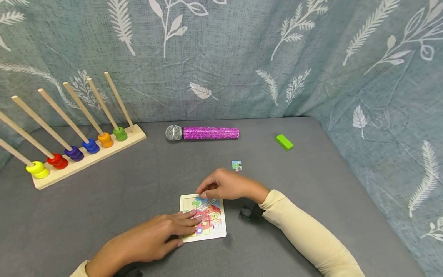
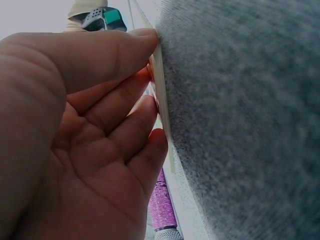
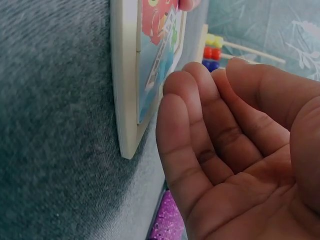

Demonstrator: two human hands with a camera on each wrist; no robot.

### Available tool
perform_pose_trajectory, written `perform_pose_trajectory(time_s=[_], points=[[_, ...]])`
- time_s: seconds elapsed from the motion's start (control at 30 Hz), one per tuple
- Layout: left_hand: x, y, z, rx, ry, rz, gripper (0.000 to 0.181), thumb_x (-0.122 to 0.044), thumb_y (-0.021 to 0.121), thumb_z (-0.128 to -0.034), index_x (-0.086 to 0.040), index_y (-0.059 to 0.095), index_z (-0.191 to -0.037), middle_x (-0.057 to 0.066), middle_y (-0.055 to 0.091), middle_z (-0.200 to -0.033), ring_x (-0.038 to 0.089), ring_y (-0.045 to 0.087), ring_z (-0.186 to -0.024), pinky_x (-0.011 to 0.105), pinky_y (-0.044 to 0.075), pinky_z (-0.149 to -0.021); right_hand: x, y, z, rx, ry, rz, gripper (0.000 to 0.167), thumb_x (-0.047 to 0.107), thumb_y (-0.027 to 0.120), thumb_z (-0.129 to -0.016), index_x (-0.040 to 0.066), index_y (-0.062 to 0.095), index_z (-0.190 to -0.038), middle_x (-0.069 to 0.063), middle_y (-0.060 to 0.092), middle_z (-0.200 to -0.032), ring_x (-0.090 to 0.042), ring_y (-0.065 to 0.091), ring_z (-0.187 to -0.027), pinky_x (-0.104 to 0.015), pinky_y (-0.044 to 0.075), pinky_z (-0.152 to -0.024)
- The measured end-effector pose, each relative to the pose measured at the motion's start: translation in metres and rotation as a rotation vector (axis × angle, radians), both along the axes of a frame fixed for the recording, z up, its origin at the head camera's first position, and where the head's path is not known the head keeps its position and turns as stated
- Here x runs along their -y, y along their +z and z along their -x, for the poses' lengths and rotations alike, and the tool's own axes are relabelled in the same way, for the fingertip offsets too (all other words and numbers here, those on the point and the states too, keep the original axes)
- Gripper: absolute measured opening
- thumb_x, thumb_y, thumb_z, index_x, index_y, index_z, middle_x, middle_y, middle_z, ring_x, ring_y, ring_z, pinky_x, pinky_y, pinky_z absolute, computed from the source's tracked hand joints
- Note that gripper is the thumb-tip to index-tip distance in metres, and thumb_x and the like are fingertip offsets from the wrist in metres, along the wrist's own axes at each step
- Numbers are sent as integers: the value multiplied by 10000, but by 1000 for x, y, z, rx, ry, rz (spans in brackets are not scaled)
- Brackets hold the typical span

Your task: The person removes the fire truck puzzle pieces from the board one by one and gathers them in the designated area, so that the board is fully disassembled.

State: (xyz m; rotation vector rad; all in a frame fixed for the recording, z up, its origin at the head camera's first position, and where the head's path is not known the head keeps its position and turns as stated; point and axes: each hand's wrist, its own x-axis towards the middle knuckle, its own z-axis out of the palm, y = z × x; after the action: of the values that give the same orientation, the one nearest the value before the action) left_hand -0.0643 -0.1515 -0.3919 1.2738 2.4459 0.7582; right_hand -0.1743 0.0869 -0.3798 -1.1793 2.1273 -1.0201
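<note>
The puzzle board [image 1: 212,236] is lying far from the worktop's [image 1: 304,181] back edge. The left hand [image 1: 160,234] is resting spread on its left edge; whether the right hand [image 1: 229,184], curling at its far edge, is pinching anything, I can't tell. Crooked pushing could be popping pieces [image 1: 216,216] out. A loose piece [image 1: 237,165] is lying behind the right hand.

Behind the table [image 1: 311,184] hangs a blue-green cloth [image 1: 225,69], which carries a print of white leaves [image 1: 200,90] and thin branches. The cloth continues also along the right side, with soft folds and some creases. The table has a dark grey top, with fabric-like texture. The light is rather even, the shadows weak.
</note>
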Motion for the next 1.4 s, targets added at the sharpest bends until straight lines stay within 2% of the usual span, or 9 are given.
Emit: perform_pose_trajectory(time_s=[0.2, 0.63, 0.8, 0.9, 1.07, 1.17, 1.4], points=[[0, -1, 1, -25, -10, -14, 444, -42, 661, -894, -99, 610, -1332, 11, 528, -1402, 239, 458, -1316, 478, 441, -987, 3, 0, -1, 4, 19, -14, 170, 67, 664, -920, 16, 738, -1065, 10, 726, -915, 22, 606, -745, -195, 521, -691], [0, 0, 0, -2, -5, -12, 449, -56, 656, -904, -104, 598, -1347, 4, 520, -1410, 242, 454, -1319, 488, 435, -990, 8, -3, 1, -11, 70, -30, 189, 28, 640, -921, 0, 728, -1086, -19, 732, -975, 36, 619, -798, -186, 520, -731], [1, -1, 0, -40, -18, -34, 451, -48, 663, -894, -91, 603, -1339, 25, 530, -1402, 249, 466, -1310, 485, 441, -985, 9, -1, 0, -9, 70, -35, 192, 23, 639, -921, 4, 731, -1088, -21, 733, -990, 36, 623, -808, -183, 519, -732], [1, -1, 0, -39, -18, -36, 454, -48, 664, -892, -90, 602, -1340, 24, 529, -1403, 244, 464, -1311, 482, 441, -986, 11, 0, 0, -11, 69, -52, 196, 27, 639, -921, 16, 734, -1092, -11, 732, -995, 39, 621, -807, -178, 514, -730], [0, -1, -1, -31, -13, -39, 457, -46, 666, -890, -91, 602, -1340, 20, 524, -1408, 238, 462, -1313, 483, 438, -989, 13, -2, 0, -29, 80, -66, 190, 36, 649, -916, 37, 743, -1082, 12, 732, -982, 46, 575, -732, -170, 495, -675], [0, -2, -1, -57, -17, -51, 461, -36, 672, -879, -86, 608, -1333, 24, 535, -1397, 244, 476, -1301, 483, 446, -980, 14, -4, 1, -28, 87, -58, 187, 37, 651, -915, 40, 744, -1077, 15, 732, -973, 37, 541, -686, -173, 479, -640], [0, -2, -1, -66, -23, -54, 464, -36, 676, -877, -74, 605, -1333, 48, 537, -1395, 251, 473, -1303, 477, 450, -978, 15, -6, 1, -15, 99, -38, 191, 33, 635, -925, 26, 730, -1090, 20, 721, -945, 22, 516, -668, -174, 460, -622]])
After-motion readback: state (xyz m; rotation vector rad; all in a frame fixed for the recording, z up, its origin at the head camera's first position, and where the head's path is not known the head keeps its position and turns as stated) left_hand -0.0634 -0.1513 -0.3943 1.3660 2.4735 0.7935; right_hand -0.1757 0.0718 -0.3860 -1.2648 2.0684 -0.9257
